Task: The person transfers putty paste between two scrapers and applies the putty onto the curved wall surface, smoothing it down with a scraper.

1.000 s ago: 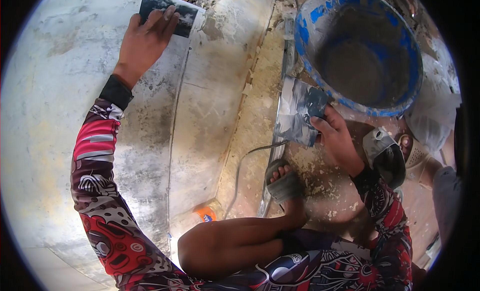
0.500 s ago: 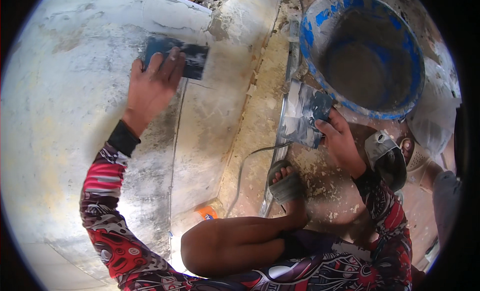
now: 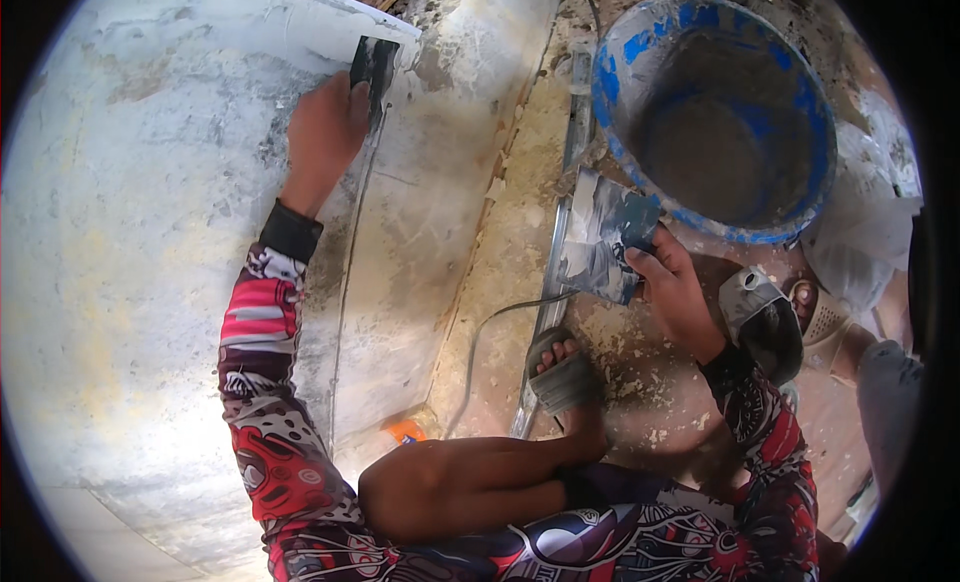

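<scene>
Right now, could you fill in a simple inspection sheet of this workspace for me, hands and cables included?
Surface: pale surface, patchy, with grey stains.
Job's things: dark blade and pale-smeared plate, both held; blue bucket, smeared grey inside.
Clutter: clear plastic bag and grey-and-black container at right; orange-labelled item near the bent knee, partly hidden.
Hands: left hand grips the blade at the pale surface, contact unclear; right hand holds the plate by one side.
Cables: dark cable left of the sandalled foot.
Surroundings: metal rail along the floor; another person's beige shoe at right.
</scene>
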Demonstrator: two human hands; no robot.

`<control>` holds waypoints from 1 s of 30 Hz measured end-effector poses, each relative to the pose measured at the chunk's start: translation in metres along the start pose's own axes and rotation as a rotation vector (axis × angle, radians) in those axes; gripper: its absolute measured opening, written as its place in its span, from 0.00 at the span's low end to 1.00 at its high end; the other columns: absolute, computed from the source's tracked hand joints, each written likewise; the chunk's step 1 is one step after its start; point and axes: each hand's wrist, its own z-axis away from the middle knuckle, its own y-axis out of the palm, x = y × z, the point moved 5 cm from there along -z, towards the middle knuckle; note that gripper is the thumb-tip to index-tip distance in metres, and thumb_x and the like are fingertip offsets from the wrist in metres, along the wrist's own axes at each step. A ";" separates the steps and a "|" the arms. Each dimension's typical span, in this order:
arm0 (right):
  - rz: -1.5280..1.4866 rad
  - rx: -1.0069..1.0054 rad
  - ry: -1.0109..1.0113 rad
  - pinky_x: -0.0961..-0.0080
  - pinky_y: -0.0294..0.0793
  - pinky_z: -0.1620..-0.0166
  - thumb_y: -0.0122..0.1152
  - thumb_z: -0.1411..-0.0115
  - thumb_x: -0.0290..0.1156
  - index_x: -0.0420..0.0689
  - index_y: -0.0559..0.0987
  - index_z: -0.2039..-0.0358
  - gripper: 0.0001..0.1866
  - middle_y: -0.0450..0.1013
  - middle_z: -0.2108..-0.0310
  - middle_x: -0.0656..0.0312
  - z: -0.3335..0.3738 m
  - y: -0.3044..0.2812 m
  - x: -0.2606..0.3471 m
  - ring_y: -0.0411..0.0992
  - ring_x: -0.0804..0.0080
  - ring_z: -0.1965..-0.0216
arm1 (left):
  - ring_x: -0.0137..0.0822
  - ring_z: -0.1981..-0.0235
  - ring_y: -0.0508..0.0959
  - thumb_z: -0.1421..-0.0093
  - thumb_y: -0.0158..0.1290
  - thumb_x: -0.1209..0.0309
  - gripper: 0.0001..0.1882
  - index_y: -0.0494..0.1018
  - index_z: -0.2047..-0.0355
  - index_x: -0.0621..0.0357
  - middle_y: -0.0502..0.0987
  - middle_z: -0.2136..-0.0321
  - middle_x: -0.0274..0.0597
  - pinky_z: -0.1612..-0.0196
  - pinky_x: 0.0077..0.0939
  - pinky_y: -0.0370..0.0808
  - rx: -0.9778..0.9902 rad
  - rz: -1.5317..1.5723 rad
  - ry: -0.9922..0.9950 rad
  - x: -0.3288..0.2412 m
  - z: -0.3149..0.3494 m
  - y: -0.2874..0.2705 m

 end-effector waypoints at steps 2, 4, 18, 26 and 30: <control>0.014 0.000 0.013 0.83 0.74 0.64 0.49 0.32 0.25 0.44 0.69 0.44 0.17 0.73 0.59 0.72 0.001 0.002 0.001 0.71 0.87 0.62 | 0.61 0.71 0.76 0.36 0.50 0.62 0.15 0.69 0.74 0.60 0.75 0.76 0.57 0.69 0.55 0.71 -0.007 -0.041 -0.002 0.005 -0.009 0.007; 0.007 0.009 0.001 0.84 0.73 0.64 0.49 0.32 0.26 0.45 0.70 0.44 0.16 0.73 0.59 0.73 0.003 0.010 0.007 0.70 0.88 0.62 | 0.61 0.71 0.76 0.37 0.49 0.60 0.16 0.70 0.75 0.60 0.75 0.76 0.57 0.67 0.56 0.71 -0.041 -0.086 0.032 0.009 -0.014 0.009; 0.023 -0.012 -0.008 0.86 0.70 0.67 0.49 0.32 0.26 0.46 0.71 0.50 0.12 0.72 0.63 0.74 -0.001 0.002 -0.004 0.68 0.90 0.66 | 0.64 0.67 0.80 0.39 0.51 0.55 0.18 0.77 0.69 0.58 0.80 0.72 0.61 0.62 0.53 0.77 -0.165 -0.324 -0.240 0.038 -0.038 -0.078; 0.025 0.002 -0.022 0.85 0.71 0.66 0.49 0.32 0.26 0.46 0.71 0.50 0.11 0.71 0.62 0.75 0.002 0.007 0.003 0.69 0.90 0.65 | 0.62 0.66 0.80 0.39 0.52 0.53 0.20 0.79 0.70 0.60 0.80 0.73 0.58 0.61 0.49 0.76 -0.365 -0.380 -0.249 0.085 -0.050 -0.142; 0.004 -0.023 0.005 0.85 0.72 0.66 0.49 0.32 0.26 0.46 0.71 0.48 0.13 0.72 0.62 0.74 0.003 0.008 0.005 0.69 0.89 0.65 | 0.59 0.72 0.79 0.40 0.55 0.54 0.22 0.77 0.74 0.63 0.78 0.78 0.58 0.67 0.46 0.74 -0.521 -0.327 -0.239 0.094 -0.037 -0.174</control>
